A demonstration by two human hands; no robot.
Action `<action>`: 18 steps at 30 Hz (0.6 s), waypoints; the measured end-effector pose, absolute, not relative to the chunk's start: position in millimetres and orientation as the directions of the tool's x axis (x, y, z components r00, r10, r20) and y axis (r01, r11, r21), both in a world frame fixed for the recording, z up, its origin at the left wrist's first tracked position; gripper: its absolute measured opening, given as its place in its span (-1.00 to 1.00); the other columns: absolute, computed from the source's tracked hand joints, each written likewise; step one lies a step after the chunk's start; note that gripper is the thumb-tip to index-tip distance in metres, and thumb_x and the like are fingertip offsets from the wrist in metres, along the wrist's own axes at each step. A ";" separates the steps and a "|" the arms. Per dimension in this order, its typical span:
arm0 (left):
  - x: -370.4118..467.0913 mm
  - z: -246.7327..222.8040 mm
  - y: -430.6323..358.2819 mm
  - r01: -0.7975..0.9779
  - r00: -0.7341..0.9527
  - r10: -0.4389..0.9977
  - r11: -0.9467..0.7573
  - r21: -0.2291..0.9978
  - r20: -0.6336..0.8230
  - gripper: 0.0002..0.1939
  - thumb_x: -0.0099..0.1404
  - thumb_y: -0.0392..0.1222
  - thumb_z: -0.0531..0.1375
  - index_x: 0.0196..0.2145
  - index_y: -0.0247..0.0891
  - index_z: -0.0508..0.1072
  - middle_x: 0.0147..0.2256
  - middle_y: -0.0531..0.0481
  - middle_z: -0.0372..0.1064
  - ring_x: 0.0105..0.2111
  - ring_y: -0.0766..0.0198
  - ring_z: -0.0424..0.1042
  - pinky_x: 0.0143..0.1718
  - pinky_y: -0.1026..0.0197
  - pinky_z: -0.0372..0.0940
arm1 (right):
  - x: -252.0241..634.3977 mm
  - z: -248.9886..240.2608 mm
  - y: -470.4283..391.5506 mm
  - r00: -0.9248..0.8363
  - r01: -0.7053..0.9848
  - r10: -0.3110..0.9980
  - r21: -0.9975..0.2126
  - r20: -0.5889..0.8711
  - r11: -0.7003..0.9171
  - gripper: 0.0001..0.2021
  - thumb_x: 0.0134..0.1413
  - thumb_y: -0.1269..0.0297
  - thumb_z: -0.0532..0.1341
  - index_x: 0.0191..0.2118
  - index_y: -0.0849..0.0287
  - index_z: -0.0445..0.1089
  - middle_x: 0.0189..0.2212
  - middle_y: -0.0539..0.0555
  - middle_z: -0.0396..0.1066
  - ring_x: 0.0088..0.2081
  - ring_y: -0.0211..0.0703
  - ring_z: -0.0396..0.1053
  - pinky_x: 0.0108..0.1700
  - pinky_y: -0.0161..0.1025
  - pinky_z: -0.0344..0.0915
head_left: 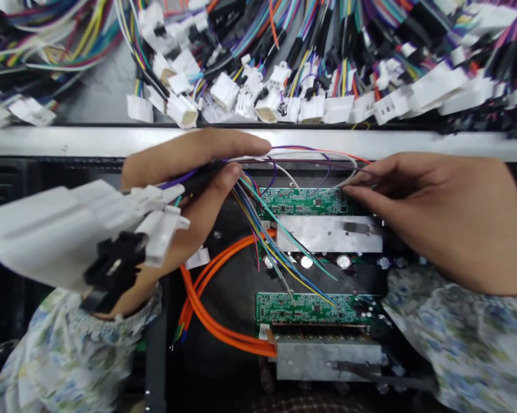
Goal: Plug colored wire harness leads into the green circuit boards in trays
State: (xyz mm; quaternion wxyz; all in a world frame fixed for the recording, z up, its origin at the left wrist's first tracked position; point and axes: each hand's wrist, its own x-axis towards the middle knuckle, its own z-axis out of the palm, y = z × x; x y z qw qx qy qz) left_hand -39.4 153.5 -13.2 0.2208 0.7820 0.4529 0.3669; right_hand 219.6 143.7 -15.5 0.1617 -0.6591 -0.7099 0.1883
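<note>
My left hand (189, 172) is wrapped round a wire harness, its black sleeve between thumb and fingers. White connectors (159, 223) and a black connector (116, 269) hang from the harness on the hand's near side. Thin loose wires (279, 238) in blue, yellow, teal and grey fan down to the right over two green circuit boards. My right hand (430, 212) pinches the ends of several purple, white and red wires (314, 155) stretched between both hands. The upper green board (301, 201) with its silver metal plate (327, 234) lies below these wires.
A lower green board (301, 308) has a metal heat sink (327, 360). Thick orange cables (210, 321) curve left from both boards. Beyond a metal rail (86, 140), many harnesses with white connectors (224, 90) lie across the top.
</note>
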 end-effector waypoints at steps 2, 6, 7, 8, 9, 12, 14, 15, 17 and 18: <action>-39.9 -12.7 153.8 0.568 0.326 0.866 -0.500 0.654 0.379 -0.76 0.30 -0.40 0.19 -0.11 -0.19 0.52 -0.16 0.24 0.53 -0.16 0.51 0.49 -0.06 0.55 0.36 | 217.8 -16.1 143.5 -0.069 0.879 0.998 -0.473 -0.002 0.060 -0.96 -0.01 0.28 0.34 -0.40 0.10 0.52 -0.55 -0.09 0.48 -0.56 -0.37 0.30 -0.55 -0.32 0.04; -40.1 -10.9 152.5 0.590 0.353 0.854 -0.520 0.618 0.381 -0.77 0.31 -0.38 0.19 -0.11 -0.17 0.52 -0.17 0.24 0.53 -0.18 0.49 0.49 -0.07 0.51 0.37 | 220.1 -14.6 141.5 -0.064 0.896 0.997 -0.437 0.039 0.075 -0.93 0.01 0.24 0.33 -0.38 0.10 0.53 -0.56 -0.10 0.46 -0.58 -0.39 0.25 -0.57 -0.32 -0.03; -39.9 -10.9 152.2 0.587 0.348 0.856 -0.518 0.623 0.383 -0.77 0.32 -0.38 0.19 -0.11 -0.17 0.52 -0.16 0.24 0.53 -0.17 0.48 0.49 -0.05 0.50 0.37 | 220.7 -14.4 141.1 -0.062 0.896 0.997 -0.439 0.041 0.074 -0.93 0.01 0.24 0.33 -0.38 0.10 0.53 -0.57 -0.10 0.45 -0.58 -0.40 0.24 -0.58 -0.32 -0.04; -39.6 -11.1 151.9 0.584 0.340 0.860 -0.510 0.631 0.381 -0.77 0.32 -0.38 0.19 -0.10 -0.18 0.51 -0.14 0.24 0.52 -0.15 0.48 0.49 -0.02 0.48 0.36 | 221.3 -14.3 140.7 -0.061 0.892 0.998 -0.447 0.033 0.069 -0.93 0.01 0.24 0.33 -0.38 0.10 0.53 -0.57 -0.11 0.45 -0.59 -0.40 0.24 -0.58 -0.32 -0.04; -39.4 -11.5 151.9 0.585 0.333 0.864 -0.503 0.636 0.376 -0.77 0.32 -0.37 0.19 -0.09 -0.18 0.51 -0.13 0.24 0.52 -0.14 0.47 0.48 0.01 0.48 0.35 | 221.7 -14.3 140.3 -0.061 0.885 0.998 -0.460 0.020 0.063 -0.93 0.02 0.24 0.33 -0.39 0.09 0.52 -0.59 -0.11 0.44 -0.60 -0.41 0.23 -0.58 -0.32 -0.04; -40.0 -13.3 152.8 0.601 0.348 0.866 -0.500 0.623 0.358 -0.74 0.32 -0.38 0.19 -0.07 -0.17 0.50 -0.10 0.23 0.51 -0.12 0.46 0.48 0.04 0.46 0.35 | 222.1 -14.2 139.5 -0.097 0.852 0.995 -0.520 -0.023 0.071 -0.94 0.00 0.24 0.33 -0.41 0.07 0.52 -0.58 -0.14 0.46 -0.59 -0.39 0.26 -0.55 -0.33 0.06; -41.2 -13.9 153.8 0.604 0.372 0.853 -0.521 0.602 0.366 -0.72 0.30 -0.38 0.20 -0.06 -0.15 0.49 -0.10 0.23 0.51 -0.14 0.45 0.49 0.02 0.46 0.36 | 222.0 -14.8 139.8 -0.148 0.837 0.988 -0.536 -0.039 0.105 -0.92 0.00 0.21 0.33 -0.43 0.07 0.51 -0.55 -0.14 0.49 -0.58 -0.38 0.28 -0.52 -0.32 0.10; -41.6 -13.6 154.1 0.595 0.388 0.842 -0.540 0.595 0.376 -0.72 0.30 -0.39 0.20 -0.06 -0.15 0.49 -0.11 0.23 0.51 -0.16 0.45 0.49 0.00 0.47 0.37 | 222.1 -15.5 140.3 -0.169 0.838 0.985 -0.533 -0.041 0.122 -0.91 0.01 0.20 0.32 -0.43 0.07 0.51 -0.54 -0.14 0.49 -0.58 -0.37 0.29 -0.52 -0.31 0.11; -41.4 -11.9 153.7 0.583 0.412 0.825 -0.565 0.584 0.388 -0.73 0.31 -0.40 0.19 -0.06 -0.19 0.49 -0.13 0.23 0.52 -0.20 0.51 0.49 -0.04 0.54 0.35 | 223.6 -16.8 141.8 -0.173 0.855 0.984 -0.500 -0.031 0.135 -0.89 0.03 0.18 0.30 -0.40 0.07 0.52 -0.54 -0.12 0.50 -0.58 -0.35 0.29 -0.51 -0.29 0.10; -40.6 -10.5 153.0 0.590 0.413 0.828 -0.560 0.581 0.380 -0.74 0.31 -0.40 0.18 -0.07 -0.21 0.49 -0.14 0.23 0.52 -0.21 0.54 0.48 -0.06 0.58 0.33 | 225.1 -16.9 142.4 -0.159 0.866 0.987 -0.483 -0.016 0.132 -0.88 0.04 0.18 0.29 -0.39 0.07 0.52 -0.53 -0.12 0.50 -0.56 -0.35 0.31 -0.49 -0.29 0.11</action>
